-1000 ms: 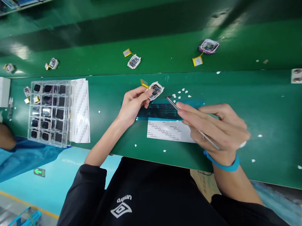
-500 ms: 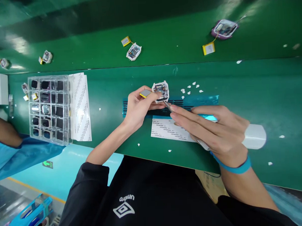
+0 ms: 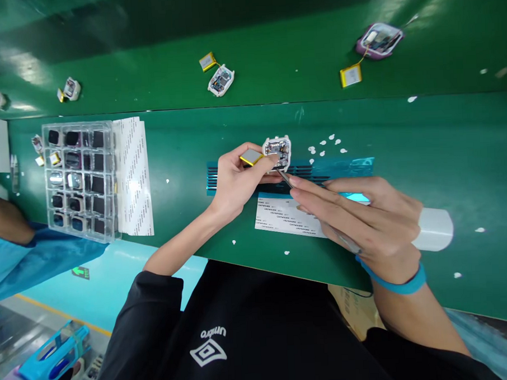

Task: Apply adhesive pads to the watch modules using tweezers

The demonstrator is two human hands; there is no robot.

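Watch case (image 3: 282, 148) | gripped at its left side by our left hand (image 3: 238, 182) | our right hand (image 3: 359, 213) pinches tweezers (image 3: 285, 179), tip at near edge | we should press lightly

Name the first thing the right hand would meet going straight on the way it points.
Probably the open white case held in the left hand: the metal tool in the right hand points at its near edge, perhaps already touching; depth is unclear.
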